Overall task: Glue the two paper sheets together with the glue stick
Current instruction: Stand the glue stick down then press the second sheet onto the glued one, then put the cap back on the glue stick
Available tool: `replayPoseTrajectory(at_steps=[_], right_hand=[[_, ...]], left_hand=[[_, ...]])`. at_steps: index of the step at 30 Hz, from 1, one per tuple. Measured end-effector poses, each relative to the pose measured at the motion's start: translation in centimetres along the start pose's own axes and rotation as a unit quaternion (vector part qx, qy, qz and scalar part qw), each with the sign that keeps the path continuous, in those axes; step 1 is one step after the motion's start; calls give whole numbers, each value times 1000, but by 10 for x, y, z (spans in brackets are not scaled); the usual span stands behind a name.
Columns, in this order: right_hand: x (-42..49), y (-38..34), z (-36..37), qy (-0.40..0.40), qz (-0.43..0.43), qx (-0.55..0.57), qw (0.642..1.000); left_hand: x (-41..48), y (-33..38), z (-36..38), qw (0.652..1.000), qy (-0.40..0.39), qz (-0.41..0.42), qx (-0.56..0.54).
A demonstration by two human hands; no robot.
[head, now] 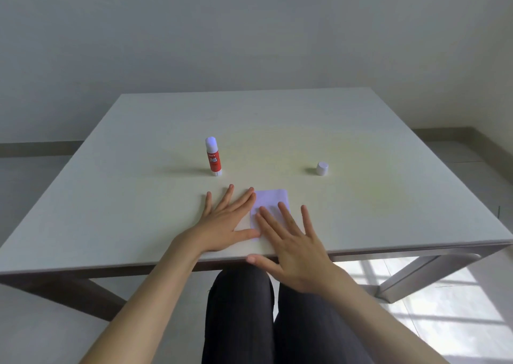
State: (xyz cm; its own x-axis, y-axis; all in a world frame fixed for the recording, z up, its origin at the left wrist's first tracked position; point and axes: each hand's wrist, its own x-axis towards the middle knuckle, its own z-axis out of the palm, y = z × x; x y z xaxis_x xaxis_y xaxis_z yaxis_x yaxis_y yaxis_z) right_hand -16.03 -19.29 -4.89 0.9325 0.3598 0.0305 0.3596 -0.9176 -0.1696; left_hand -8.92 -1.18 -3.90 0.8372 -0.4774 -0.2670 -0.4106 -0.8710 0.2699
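Pale lilac paper (270, 201) lies flat near the front edge of the white table (361, 130), and I see only one visible sheet face; whether a second sheet sits under it I cannot tell. My left hand (226, 224) rests palm down with fingers spread wide, its thumb and forefinger touching the paper's left edge. My right hand (294, 248) is flat too, fingers fanned wide, with the first fingers (268, 219) lying over the paper's near part and the thumb out past the table's front edge. Neither hand grips anything.

The glue stick (213, 156) stands upright beyond my left hand, well apart from the paper, uncapped, with the pale stick showing at the top. Its red label reads "GLUE STICK" in white; the brand line above is too blurred to read. The white cap (322, 168) sits alone to the right, well apart from the stick.
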Motion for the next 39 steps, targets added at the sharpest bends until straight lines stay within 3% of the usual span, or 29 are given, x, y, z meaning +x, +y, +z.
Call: replayPoseTrajectory(at_steps=[4,8,11,13,14,16,18,23,27,29,31,32,34,37,39], right_hand=[[15,35,-9,-4,69,-19,997],[16,34,-3,-5,75,-16,997],[15,36,-1,4,76,0,997],[14,36,-2,24,74,5,997],[13,35,-1,42,71,8,997],[12,34,-1,75,69,32,994],[11,35,-3,99,72,70,990],[11,37,-1,123,78,100,984],[10,38,-4,112,42,38,992],[11,32,-12,171,27,109,979],[16,23,-26,261,59,284,921],[21,17,-35,254,101,408,871],[31,8,-52,125,182,622,751],[37,4,-61,-60,171,811,557],[37,3,-63,-80,151,852,495]], left_hand=[[-2,1,-1,1000,-6,0,1],[-4,3,0,1000,-6,2,1],[-8,0,-1,990,22,13,-138],[-12,-4,-7,944,119,13,-307],[-14,-6,-10,909,205,3,-363],[-10,-9,-15,843,385,-54,-372],[2,-10,-21,803,471,-121,-346],[46,-10,-38,787,426,-239,-377],[51,0,-51,765,457,-213,-401],[41,13,-54,756,428,-171,-464],[29,32,-56,729,362,-83,-575],[23,42,-57,717,326,-37,-616],[11,55,-57,716,276,25,-641],[3,59,-56,716,259,56,-646],[0,57,-56,708,257,61,-655]])
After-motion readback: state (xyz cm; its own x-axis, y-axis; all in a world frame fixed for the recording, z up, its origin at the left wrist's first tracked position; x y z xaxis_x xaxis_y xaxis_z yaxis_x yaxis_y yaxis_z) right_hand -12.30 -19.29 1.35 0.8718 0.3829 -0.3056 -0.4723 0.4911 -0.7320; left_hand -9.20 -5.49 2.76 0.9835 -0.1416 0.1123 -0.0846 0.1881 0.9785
